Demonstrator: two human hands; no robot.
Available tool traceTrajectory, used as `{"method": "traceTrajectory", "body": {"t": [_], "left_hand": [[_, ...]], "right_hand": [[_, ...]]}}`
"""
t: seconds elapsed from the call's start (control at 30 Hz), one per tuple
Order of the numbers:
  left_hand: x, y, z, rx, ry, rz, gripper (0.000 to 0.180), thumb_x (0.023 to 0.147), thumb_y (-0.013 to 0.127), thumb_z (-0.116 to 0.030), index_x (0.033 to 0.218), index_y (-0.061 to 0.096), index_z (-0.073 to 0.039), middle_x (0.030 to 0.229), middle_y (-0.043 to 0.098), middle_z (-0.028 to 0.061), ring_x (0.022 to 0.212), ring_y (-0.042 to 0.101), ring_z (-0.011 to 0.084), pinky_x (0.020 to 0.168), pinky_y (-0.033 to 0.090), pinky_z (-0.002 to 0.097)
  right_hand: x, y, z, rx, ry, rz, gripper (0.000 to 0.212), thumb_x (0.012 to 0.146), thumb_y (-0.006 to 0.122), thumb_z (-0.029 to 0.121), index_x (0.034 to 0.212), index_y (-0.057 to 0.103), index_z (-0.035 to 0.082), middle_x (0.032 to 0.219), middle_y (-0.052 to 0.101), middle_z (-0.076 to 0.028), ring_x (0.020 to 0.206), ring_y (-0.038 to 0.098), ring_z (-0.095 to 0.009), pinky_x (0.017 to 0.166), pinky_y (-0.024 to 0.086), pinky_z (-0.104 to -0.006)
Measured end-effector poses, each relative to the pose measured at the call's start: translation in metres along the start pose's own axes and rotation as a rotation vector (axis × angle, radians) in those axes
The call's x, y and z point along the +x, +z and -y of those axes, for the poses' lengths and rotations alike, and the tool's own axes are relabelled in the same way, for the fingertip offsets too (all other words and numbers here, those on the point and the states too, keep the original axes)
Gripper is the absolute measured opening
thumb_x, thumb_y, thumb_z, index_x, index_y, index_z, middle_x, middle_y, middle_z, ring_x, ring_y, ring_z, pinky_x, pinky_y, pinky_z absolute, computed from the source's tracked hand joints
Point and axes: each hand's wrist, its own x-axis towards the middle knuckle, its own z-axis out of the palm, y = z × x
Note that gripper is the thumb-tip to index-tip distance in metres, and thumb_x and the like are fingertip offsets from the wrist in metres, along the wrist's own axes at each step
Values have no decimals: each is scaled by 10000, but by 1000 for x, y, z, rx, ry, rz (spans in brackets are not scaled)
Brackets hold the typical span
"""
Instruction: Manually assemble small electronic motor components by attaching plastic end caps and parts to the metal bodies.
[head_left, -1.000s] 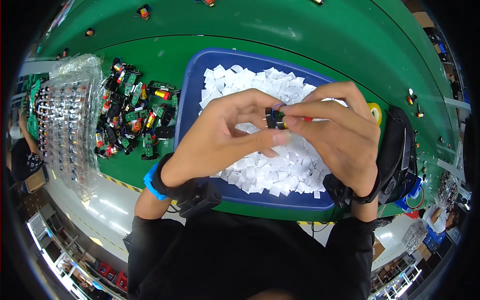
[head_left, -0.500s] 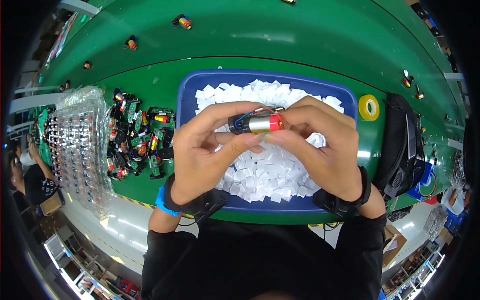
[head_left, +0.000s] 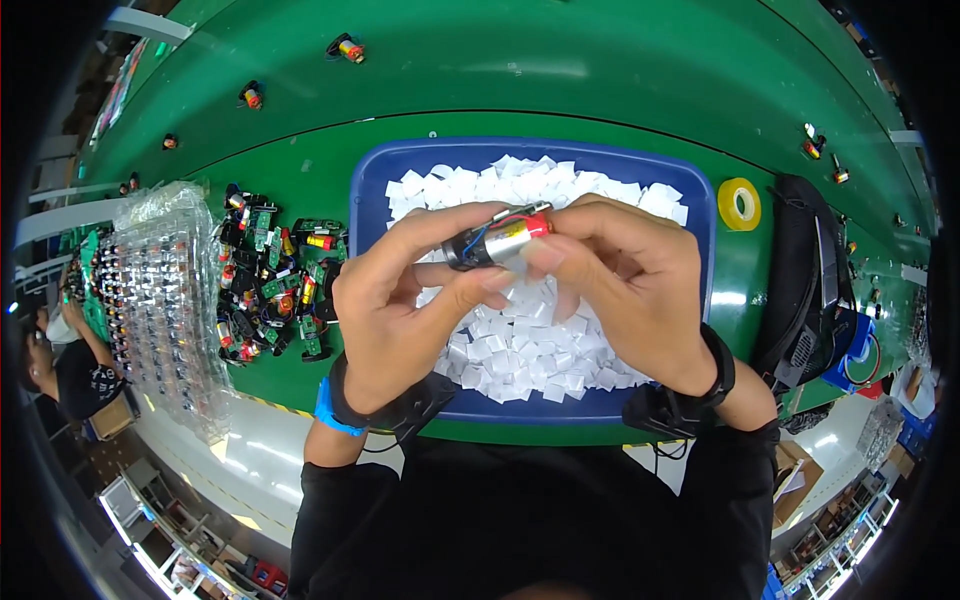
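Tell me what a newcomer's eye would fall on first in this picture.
Probably the heap of small white pieces in the blue tray, at the centre of the view. Over it, a silver-and-red cylinder sits in the left hand, the right hand at its red end. Next might come the pile of mixed parts left of the tray, and the yellow tape roll to its right.

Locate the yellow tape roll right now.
In the head view, the yellow tape roll is right of centre on the green table, between the upper right corner of the blue tray and the black bag.
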Motion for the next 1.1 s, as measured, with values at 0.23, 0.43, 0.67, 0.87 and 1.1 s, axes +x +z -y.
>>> {"method": "traceTrajectory", "body": {"t": [0.23,0.43,0.67,0.87,1.1], "left_hand": [[-3,-2,-13,-82,-185,41,373,869,713,52,1221,598,92,1184,651,215,801,706,181,566,599,251],[5,-8,-16,-252,-329,81,335,915,658,35,1230,570,106,1164,653,218,659,688,168,497,563,247],[7,-22,-6,-695,-578,350,357,962,641,-92,1264,566,83,942,680,169,658,684,165,402,522,230],[8,-25,0,-744,-649,431,403,972,636,-135,1272,543,118,983,680,197,773,678,158,398,529,218],[11,-21,1,-787,-639,471,418,973,630,-132,1264,523,148,1045,667,199,838,669,157,402,535,215]], "right_hand": [[-2,-3,3,-279,-141,50,128,882,728,20,992,719,-45,838,685,-104,610,631,-92,480,483,-205],[4,-8,6,-543,-319,33,229,782,827,75,988,741,25,794,640,-82,606,608,-102,521,489,-216],[13,-16,4,-695,-756,111,433,650,882,137,1062,760,88,872,628,-42,688,598,-159,532,484,-241],[8,-17,11,-739,-714,162,387,658,876,142,1016,750,65,842,631,-47,666,608,-158,518,462,-246],[5,-14,12,-679,-631,161,350,682,857,84,1000,718,42,826,644,-56,661,635,-156,523,473,-237]]}}
